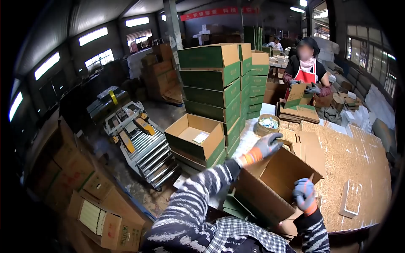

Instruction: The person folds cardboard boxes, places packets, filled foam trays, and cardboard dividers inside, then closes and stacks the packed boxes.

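An open cardboard box (pixel 270 185), brown inside, stands tilted in front of my body between my two hands. My left hand (pixel 265 148), in a grey glove with an orange cuff, is over the box's far left corner, beside a round tub (pixel 268 123) with small packets in it. Its fingers look stretched out. My right hand (pixel 304 194), in a similar glove, is at the box's right edge with its fingers curled; a thin brown edge shows above them. Green cardboard (pixel 237 207) lies below the box on the left.
Green boxes (pixel 211 82) are stacked high ahead, with an open box (pixel 196 134) holding packets in front. A roller conveyor (pixel 154 158) stands left. A co-worker (pixel 306 69) handles cardboard across the worktable (pixel 350 160). Another carton (pixel 101 221) is at lower left.
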`<state>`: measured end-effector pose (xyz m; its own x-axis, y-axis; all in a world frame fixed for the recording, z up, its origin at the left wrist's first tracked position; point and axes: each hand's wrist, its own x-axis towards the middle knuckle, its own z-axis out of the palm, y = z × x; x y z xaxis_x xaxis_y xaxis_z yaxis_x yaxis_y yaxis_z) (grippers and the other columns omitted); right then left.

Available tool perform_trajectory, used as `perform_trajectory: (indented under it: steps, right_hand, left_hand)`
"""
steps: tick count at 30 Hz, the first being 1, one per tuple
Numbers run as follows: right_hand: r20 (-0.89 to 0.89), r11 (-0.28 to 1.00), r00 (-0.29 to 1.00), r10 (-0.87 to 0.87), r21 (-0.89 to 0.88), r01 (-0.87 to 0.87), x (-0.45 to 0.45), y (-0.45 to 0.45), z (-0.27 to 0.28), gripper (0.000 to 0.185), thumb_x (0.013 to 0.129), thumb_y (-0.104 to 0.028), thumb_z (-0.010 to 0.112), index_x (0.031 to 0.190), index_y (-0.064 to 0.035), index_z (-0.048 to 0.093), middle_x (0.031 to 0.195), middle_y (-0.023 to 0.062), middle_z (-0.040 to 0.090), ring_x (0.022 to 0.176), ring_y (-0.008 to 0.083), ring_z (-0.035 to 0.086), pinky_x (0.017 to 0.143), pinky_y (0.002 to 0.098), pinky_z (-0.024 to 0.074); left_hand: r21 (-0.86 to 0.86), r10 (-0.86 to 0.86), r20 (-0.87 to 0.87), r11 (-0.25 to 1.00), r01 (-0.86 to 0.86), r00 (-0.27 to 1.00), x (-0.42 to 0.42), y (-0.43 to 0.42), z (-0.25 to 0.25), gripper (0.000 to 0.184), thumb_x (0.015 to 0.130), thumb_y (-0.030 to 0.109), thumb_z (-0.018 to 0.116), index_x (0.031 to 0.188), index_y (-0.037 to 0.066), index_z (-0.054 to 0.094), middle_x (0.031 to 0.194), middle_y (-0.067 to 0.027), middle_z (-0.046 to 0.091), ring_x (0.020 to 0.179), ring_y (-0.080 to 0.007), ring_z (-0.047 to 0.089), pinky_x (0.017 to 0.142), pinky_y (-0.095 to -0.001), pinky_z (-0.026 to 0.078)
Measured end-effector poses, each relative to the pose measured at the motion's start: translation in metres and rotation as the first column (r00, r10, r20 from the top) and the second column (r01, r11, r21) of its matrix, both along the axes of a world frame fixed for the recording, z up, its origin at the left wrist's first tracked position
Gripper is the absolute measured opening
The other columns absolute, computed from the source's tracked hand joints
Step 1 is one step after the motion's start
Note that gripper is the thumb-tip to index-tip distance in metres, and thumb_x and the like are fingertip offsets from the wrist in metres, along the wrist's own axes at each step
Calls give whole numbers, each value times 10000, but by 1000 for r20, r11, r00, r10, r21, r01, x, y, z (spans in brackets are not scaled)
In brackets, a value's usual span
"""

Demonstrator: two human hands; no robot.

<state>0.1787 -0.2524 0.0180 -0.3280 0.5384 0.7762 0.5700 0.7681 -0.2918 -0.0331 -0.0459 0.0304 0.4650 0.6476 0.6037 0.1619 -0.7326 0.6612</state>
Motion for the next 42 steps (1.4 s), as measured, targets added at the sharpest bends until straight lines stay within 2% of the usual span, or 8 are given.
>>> perform_trajectory:
  steps: [9,15,17,21,29,34,36,42]
  right_hand:
    - [221,808,975,2,-576,128,-43,-35,82,647,707,-281,774,1258,-32,544,1240,198,551,1163,374,517,1002,447,414]
    - [385,757,900,205,-645,103,-22,3,43,606,865,-419,627,1376,-124,492,1096,207,652,1023,367,599,1029,477,401]
    - [555,849,831,33,-454,270,11,19,-13,684,867,-458,612,1440,-138,419,992,218,665,1003,369,602,956,497,418]
    - [50,722,965,-259,-653,228,13,-8,25,562,882,-282,634,1391,-98,481,1039,241,666,901,323,665,828,394,505]
    - [-762,648,-115,-637,-448,-616,-44,-7,-133,506,963,-244,587,1410,-54,446,1261,53,546,1096,110,511,940,276,423]
    - [-663,582,425,-616,-747,-322,-36,-28,-120,536,923,-98,614,1429,-68,439,820,-29,524,771,58,480,740,206,426]
    - [-729,612,325,-602,-683,-399,-37,-26,-124,522,912,-92,615,1412,-71,470,908,6,599,809,53,508,742,231,472]
    - [-662,479,573,-483,-747,-461,-40,-31,-128,783,940,-378,610,1507,-7,219,1436,201,442,1289,262,464,1065,341,368]
  left_hand:
    - [233,-211,-754,800,553,622,-17,-53,-49,287,814,241,609,1082,160,667,1183,-13,605,1222,-226,469,1154,-491,207]
    - [-593,-517,4,688,418,856,-28,-30,-57,300,881,149,608,1164,64,660,1236,-124,629,1159,-245,581,1067,-368,400]
    - [177,-76,-136,979,100,988,-61,-12,-86,260,898,119,603,1115,-11,665,1221,-100,620,1105,-184,586,981,-309,461]
    - [-689,269,262,725,-16,927,-101,-36,-104,617,961,417,530,1420,24,408,1362,-139,502,1177,-206,526,976,-311,427]
    - [-492,-328,-51,830,263,943,-7,-59,26,915,821,202,742,1528,53,180,1519,-142,336,1284,-274,458,1028,-381,416]
    - [260,268,-530,954,-147,805,-45,-30,-32,921,779,128,771,1512,63,217,1469,-153,390,1320,-259,397,1097,-384,341]
    - [-688,-28,-166,719,-96,986,-74,-29,-34,869,810,129,743,1506,51,229,1412,-154,445,1248,-241,464,1037,-358,408]
    - [-649,-160,-140,760,32,977,-58,-88,9,657,855,143,623,1441,-17,372,1369,-155,516,1241,-237,499,1026,-352,405]
